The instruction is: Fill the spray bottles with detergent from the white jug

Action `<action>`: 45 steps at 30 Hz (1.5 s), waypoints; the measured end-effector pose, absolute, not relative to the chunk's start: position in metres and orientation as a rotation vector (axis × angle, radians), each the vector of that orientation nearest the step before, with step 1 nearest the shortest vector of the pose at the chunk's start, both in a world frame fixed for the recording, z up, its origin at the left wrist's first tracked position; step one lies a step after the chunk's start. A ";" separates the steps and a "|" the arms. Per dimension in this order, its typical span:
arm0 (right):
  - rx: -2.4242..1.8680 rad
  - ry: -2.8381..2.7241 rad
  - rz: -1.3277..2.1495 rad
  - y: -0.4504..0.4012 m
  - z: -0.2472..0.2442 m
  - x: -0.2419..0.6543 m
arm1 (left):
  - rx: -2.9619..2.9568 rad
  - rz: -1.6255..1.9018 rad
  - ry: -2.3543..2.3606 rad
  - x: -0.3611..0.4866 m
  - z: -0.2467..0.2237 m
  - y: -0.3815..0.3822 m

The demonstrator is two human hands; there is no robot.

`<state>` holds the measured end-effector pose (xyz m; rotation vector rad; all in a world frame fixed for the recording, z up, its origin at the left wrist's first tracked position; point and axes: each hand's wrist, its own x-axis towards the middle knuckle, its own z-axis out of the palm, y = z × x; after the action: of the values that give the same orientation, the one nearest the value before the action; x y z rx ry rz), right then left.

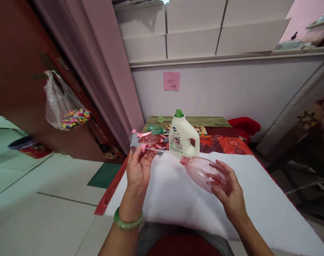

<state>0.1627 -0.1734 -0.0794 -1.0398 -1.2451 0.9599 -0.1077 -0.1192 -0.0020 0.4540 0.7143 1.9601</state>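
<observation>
Between the fingers of my left hand (140, 165) is a pink and grey spray trigger head (136, 140). Its thin clear dip tube (162, 150) runs to the right, toward the neck of a pink see-through bottle (204, 172); I cannot tell how far the tip reaches inside. My right hand (231, 192) is wrapped round the base of that bottle, which lies tilted with its neck to the left. Just behind stands a cream jug (182, 137) with a handle and a green piece (179, 113) in its mouth.
Behind the jug's left side lie a green bottle (155, 128) and more spray heads (163, 140). A small green cap (160, 119) sits at the table's back. White cloth (167, 199) covers the near table. A bag of colourful beads (71, 117) hangs from the door at left.
</observation>
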 end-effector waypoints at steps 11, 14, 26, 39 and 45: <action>-1.047 -1.182 1.024 -0.170 -0.083 0.166 | 0.471 1.933 0.717 -0.099 0.001 -0.117; -1.042 -1.139 1.087 -0.168 -0.082 0.158 | 0.480 1.865 0.730 -0.084 -0.003 -0.117; -0.925 -0.933 1.454 -0.174 -0.070 0.126 | 0.600 1.708 0.865 -0.045 -0.011 -0.129; -1.108 -1.154 0.986 -0.184 -0.068 0.119 | 0.545 1.754 0.833 -0.053 0.001 -0.134; -1.079 -1.197 0.870 -0.190 -0.071 0.107 | 0.567 1.685 0.859 -0.042 0.000 -0.138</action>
<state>0.1072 -0.1904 -0.0711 -1.0787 -1.1973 0.8700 -0.0418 -0.1377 0.0003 0.5667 0.8590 1.6846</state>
